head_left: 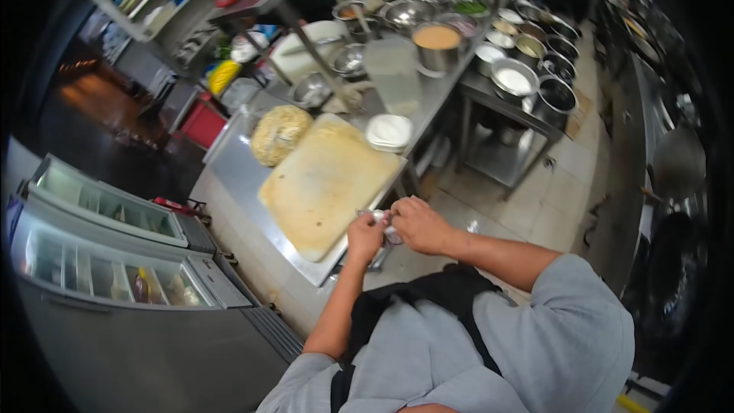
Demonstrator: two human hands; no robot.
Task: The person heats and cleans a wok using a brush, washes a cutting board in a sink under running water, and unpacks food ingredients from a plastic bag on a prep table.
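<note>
My left hand [365, 239] and my right hand [420, 226] meet in front of my body, just off the near corner of the steel table. Both have their fingers closed. Between them shows a small whitish and pinkish thing [393, 235], too small and blurred to name. Beside my hands lies a large, stained, yellowish cutting board [329, 183]. At its far left edge rests a clear bag of pale, shredded-looking food [281, 134]. A stack of white lids or flat containers [389, 131] stands past the board's far right corner.
Farther along the table are a clear plastic tub [393, 76], a pot of orange liquid [436, 42] and several metal bowls [407, 15]. A low steel stand [501, 157] with several pots is to the right. A glass-topped chest freezer [130, 321] stands at left; woks [677, 164] line the right.
</note>
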